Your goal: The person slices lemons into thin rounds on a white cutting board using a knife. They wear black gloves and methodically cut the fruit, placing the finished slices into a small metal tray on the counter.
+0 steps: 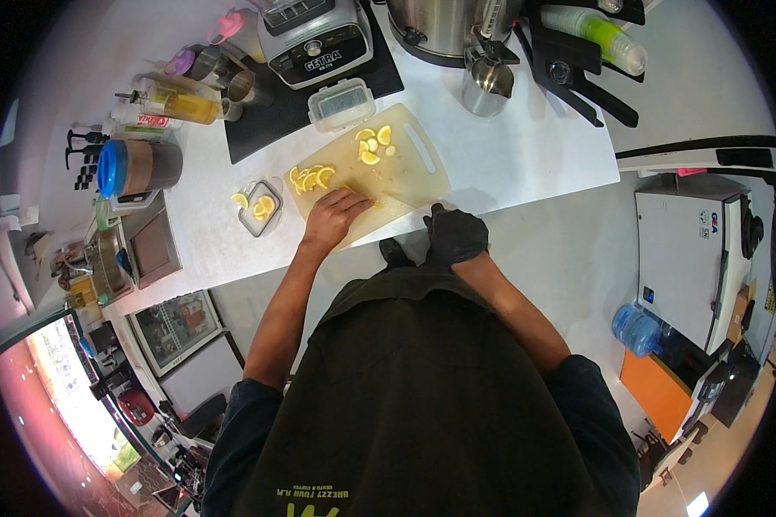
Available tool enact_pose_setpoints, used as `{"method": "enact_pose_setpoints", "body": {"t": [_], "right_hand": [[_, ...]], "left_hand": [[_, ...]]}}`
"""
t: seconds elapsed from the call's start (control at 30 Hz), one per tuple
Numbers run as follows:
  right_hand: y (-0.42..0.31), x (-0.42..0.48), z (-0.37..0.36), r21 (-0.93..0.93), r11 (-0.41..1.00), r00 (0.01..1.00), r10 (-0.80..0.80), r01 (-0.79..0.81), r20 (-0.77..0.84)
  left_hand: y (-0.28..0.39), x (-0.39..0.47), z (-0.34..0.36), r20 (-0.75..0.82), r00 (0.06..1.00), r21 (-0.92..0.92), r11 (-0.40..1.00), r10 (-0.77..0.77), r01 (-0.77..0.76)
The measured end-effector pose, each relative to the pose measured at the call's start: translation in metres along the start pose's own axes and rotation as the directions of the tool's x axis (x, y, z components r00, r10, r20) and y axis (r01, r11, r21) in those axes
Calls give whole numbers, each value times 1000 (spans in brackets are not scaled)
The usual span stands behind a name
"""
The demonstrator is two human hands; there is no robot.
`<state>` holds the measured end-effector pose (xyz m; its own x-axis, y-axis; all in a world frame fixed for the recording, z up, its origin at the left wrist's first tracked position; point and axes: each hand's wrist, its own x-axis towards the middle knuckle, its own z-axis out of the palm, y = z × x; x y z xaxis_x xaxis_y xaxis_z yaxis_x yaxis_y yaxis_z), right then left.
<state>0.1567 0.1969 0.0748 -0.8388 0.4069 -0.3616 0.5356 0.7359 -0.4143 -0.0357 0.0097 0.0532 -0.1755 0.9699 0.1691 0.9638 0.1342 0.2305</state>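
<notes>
My left hand (337,216), bare, presses a piece of lemon (376,204) on the pale plastic cutting board (394,178). In my right hand (456,234), which wears a black glove, is a knife (404,202); its thin blade reaches left over the board towards that piece. Lemon slices (310,178) lie in a group at the board's left end. More lemon wedges (370,145) and small pale end pieces lie near its far edge. Left of the board, a small clear container (260,218) holds lemon pieces, with one wedge (240,200) at its rim.
A clear lidded box (341,105) stands behind the board, before a Getra blender base (320,52) on a black mat (252,139). A steel pitcher (485,94) stands beneath a steel dispenser (452,32). Bottles and a blue-lidded jug (139,168) are at left. The table's near edge runs below my hands.
</notes>
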Motion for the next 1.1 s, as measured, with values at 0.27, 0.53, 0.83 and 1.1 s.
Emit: {"method": "enact_pose_setpoints", "body": {"t": [0.27,0.53,0.83,1.1], "right_hand": [[-4,-2,0,6,1000,998,-15,15,54],[-3,-3,-1,2,998,995,-70,70,71],[-1,-7,-7,13,1000,997,11,-12,73],[51,0,3,21,996,994,-86,85,68]], "left_hand": [[0,-1,0,11,1000,-34,999,-13,13],[1,-2,1,9,1000,-13,1000,-16,16],[2,-2,-2,-4,1000,-15,999,-28,28],[-17,13,-43,-140,916,-331,890,-377,315]]}}
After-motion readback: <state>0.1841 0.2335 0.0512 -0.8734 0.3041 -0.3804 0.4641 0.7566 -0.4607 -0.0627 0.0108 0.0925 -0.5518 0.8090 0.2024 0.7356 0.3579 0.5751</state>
